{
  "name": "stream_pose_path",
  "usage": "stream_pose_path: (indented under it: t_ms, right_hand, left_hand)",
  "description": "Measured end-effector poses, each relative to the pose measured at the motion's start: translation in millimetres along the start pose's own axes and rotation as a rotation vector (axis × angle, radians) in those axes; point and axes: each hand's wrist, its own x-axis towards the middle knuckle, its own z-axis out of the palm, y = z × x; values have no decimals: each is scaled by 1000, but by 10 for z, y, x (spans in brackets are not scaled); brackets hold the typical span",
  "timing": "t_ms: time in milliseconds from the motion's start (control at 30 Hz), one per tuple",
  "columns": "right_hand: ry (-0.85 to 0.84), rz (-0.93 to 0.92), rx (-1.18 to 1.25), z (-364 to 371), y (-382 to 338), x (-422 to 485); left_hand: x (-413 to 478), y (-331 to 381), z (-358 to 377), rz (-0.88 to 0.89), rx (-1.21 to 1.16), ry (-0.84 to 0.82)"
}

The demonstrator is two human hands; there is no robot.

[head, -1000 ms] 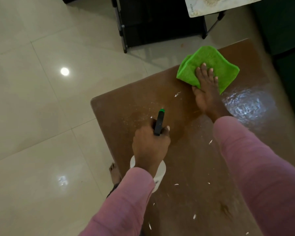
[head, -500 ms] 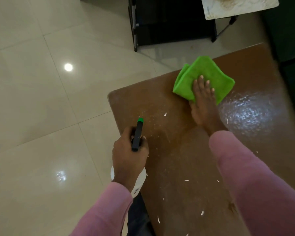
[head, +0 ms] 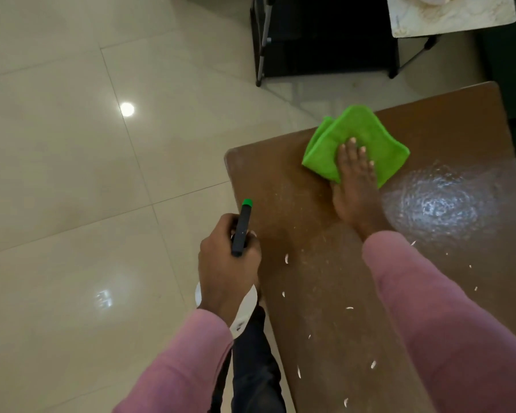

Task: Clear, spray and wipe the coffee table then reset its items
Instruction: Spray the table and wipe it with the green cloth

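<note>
A rectangular brown wooden coffee-table surface (head: pixel 319 281) ran across the right half of the view, its top dull and streaked with a fine pale film. Small white flecks (head: pixel 286 258) lay scattered over its near half. A folded bright green microfibre cloth (head: pixel 367 129) lay on the far part of the surface, near the far left corner, its layered edges showing at its left side. The right hand (head: pixel 355 186) lay flat on the cloth, fingers straight and close together, pressing it onto the wood. Just right of that hand a wet, glistening patch (head: pixel 441 204) caught the light. The left hand (head: pixel 227 263) was curled round a spray bottle (head: pixel 241 231) with a long black head tipped by a green nozzle; the bottle's white body showed below the wrist. This hand and the bottle were at the left edge of the surface, mostly over the glossy cream tiled floor (head: pixel 72 204), the nozzle pointing away from the person. Both of the hands came out of pink sleeves (head: pixel 429 308). Dark trousers (head: pixel 253 368) showed beside the near left edge. Beyond the surface stood a black-framed piece of furniture (head: pixel 325 40) and a pale marbled top (head: pixel 453 16) on thin black legs.
</note>
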Motion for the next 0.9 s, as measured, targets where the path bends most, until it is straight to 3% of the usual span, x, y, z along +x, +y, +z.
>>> stream_pose_path:
  t_ms: [100, 167, 300, 400, 467, 600, 667, 733, 900]
  right_hand:
    - [23, 269, 89, 48, -344, 161]
    - [25, 254, 90, 121, -655, 142]
    - [-39, -236, -31, 434, -1160, -290]
    - [-118, -539, -122, 467, -1008, -417]
    - [-89, -457, -127, 384, -821, -296]
    - [12, 24, 40, 247, -906, 2]
    - [21, 137, 114, 278, -1144, 60]
    - [5, 47, 88, 370, -1355, -42]
    - [-108, -426, -82, 658, -1278, -705]
  left_hand:
    - [-1, -79, -99, 2, -10, 0]
    - [-37, -114, -140, -12, -22, -12]
    - [-111, -203, -230, -25, -16, -17]
    - [-123, -265, -319, -33, 15, -22]
    - [-120, -315, -389, -29, 26, -17]
    - [-100, -418, -495, 1, 9, -15]
    - [-92, -454, -512, -1, -8, -11]
    - [-103, -458, -526, -6, -28, 4]
    - [-144, -403, -545, -23, -27, 45]
